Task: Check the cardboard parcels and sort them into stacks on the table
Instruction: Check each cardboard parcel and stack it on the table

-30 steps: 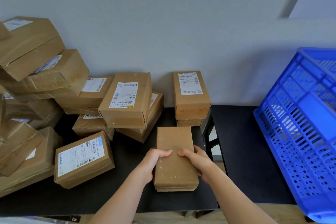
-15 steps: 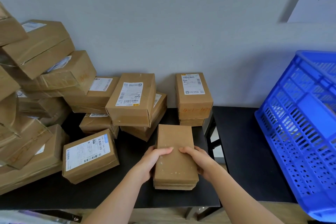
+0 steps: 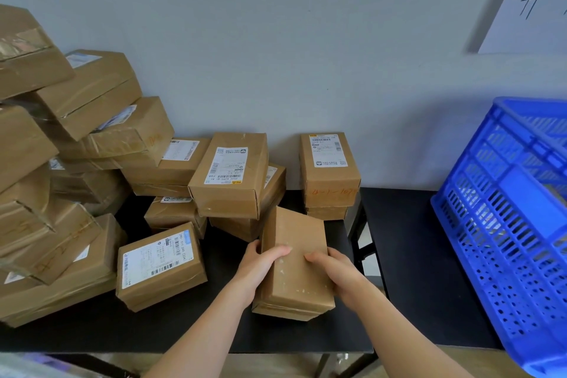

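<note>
A plain brown parcel [image 3: 294, 242] with no label showing sits on top of another parcel [image 3: 285, 311] near the front of the black table [image 3: 184, 334]. My left hand [image 3: 260, 264] grips its left side, thumb over the top. My right hand [image 3: 334, 270] grips its right side the same way. A two-parcel stack [image 3: 329, 169] with a white label stands behind it against the wall. A labelled parcel [image 3: 159, 265] lies to the left.
A tall, untidy heap of taped parcels [image 3: 61, 163] fills the left side. More labelled parcels [image 3: 230, 172] lean at centre back. A blue slotted crate [image 3: 509, 224] stands on a second black table [image 3: 408, 255] at right, across a narrow gap.
The parcel in my hands has turned slightly, its far end swinging left. The view has tilted upward and rightward, showing more of the heap.
</note>
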Action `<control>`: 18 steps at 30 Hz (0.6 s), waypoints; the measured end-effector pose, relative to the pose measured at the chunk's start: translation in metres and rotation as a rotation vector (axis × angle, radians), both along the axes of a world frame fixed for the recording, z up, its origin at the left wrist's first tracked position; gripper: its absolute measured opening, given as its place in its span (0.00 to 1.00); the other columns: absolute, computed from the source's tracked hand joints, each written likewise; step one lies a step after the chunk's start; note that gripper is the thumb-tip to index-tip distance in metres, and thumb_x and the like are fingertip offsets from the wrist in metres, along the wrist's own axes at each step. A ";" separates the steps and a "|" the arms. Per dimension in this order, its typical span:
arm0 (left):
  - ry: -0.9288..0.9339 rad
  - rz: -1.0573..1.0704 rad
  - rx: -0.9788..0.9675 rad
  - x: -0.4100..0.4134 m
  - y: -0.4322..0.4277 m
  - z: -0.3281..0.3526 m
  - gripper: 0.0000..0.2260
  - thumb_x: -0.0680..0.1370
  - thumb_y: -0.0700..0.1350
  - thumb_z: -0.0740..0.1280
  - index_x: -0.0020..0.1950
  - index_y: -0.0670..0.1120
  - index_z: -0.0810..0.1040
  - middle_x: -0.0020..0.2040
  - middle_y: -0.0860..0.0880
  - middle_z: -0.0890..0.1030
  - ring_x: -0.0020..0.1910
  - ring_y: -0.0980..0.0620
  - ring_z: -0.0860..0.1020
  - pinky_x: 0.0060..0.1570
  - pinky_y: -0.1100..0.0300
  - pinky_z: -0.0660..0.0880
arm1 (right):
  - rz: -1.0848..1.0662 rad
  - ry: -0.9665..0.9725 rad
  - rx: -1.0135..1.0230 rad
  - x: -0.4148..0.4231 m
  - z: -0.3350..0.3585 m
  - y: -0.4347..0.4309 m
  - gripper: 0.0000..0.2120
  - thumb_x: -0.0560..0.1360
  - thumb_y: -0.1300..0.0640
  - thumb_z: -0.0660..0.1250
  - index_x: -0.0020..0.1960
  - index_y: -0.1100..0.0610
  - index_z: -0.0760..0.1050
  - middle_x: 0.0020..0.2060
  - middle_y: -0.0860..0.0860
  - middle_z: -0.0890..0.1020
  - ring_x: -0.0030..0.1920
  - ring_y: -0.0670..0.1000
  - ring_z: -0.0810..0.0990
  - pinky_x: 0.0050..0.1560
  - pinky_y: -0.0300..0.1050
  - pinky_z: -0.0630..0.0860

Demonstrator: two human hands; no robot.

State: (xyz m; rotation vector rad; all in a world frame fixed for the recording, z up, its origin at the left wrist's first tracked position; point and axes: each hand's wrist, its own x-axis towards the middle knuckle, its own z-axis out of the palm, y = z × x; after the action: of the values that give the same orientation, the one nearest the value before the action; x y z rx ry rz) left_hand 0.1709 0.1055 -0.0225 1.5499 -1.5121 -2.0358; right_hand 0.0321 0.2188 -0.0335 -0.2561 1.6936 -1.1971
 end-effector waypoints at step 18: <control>0.011 -0.005 -0.155 0.001 0.004 0.011 0.48 0.64 0.62 0.76 0.77 0.52 0.54 0.69 0.46 0.67 0.64 0.44 0.70 0.63 0.46 0.70 | 0.018 0.099 -0.051 0.002 0.012 0.000 0.46 0.68 0.52 0.76 0.77 0.54 0.51 0.69 0.54 0.69 0.64 0.57 0.73 0.65 0.57 0.71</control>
State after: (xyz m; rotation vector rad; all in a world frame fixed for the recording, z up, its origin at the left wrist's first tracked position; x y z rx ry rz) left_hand 0.1722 0.1099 -0.0111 1.4754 -1.6286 -1.8758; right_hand 0.0338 0.2184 -0.0219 -0.3662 1.7435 -1.2328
